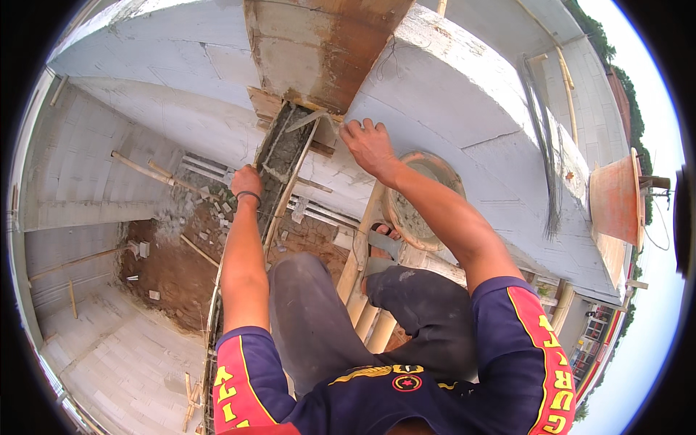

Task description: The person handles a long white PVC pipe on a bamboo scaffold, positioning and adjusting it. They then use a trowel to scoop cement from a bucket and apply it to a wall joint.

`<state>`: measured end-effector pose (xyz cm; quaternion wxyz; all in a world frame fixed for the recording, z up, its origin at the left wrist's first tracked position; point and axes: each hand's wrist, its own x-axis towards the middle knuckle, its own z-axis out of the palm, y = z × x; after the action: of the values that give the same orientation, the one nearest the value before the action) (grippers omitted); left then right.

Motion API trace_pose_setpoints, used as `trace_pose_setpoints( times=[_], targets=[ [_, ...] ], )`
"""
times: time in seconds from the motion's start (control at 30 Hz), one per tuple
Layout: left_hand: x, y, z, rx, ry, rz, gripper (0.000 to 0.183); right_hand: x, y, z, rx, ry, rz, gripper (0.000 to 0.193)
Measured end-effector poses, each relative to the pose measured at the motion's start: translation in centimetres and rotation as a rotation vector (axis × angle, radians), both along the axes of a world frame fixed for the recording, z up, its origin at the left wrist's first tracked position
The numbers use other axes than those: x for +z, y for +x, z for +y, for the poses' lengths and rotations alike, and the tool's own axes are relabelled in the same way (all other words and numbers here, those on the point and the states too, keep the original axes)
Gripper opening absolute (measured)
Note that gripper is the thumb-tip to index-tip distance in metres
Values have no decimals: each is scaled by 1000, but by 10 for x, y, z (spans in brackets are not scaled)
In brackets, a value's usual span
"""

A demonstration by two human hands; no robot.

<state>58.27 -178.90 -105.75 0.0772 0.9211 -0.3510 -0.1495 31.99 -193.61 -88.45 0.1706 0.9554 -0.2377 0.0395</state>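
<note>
My left hand [246,181] is closed at the left edge of a narrow trough of wooden formwork [290,185]; its fingertips are hidden. A dark band circles that wrist. Wet grey concrete [284,148] and a steel bar show inside the trough. My right hand [368,148] is closed beside the trough's far right end, at the foot of the upright board. From its fingers a trowel [307,119] reaches left, its grey, mortar-smeared blade over the trough's far end. The trowel's handle is mostly hidden by the hand.
A round tub of grey mortar [440,172] stands by my right forearm, near my sandalled foot [384,239] on bamboo poles [378,330]. A stained board [326,51] rises ahead, against block walls [442,94]. An orange bucket [615,196] is far right. Rubble-strewn ground [170,268] lies below left.
</note>
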Motion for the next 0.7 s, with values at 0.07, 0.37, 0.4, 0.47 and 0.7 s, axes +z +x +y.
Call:
trace_pose_setpoints(
  times=[0.07,0.37,0.4,0.47,0.7],
  targets=[
    [1,0,0,1,-8,-6,28,20,-23,7,-85,85,-159,38],
    [-2,1,2,-29,-33,-14,27,143,-224,90,-497,4,24,41],
    [-4,1,2,-46,-49,-13,28,141,-241,95,-551,-74,164,38],
    [-7,3,2,-55,-50,-25,29,122,-257,91,-514,-157,301,34],
    [-10,4,3,-62,-54,-61,27,45,-240,61,-678,413,377,21]
  ],
)
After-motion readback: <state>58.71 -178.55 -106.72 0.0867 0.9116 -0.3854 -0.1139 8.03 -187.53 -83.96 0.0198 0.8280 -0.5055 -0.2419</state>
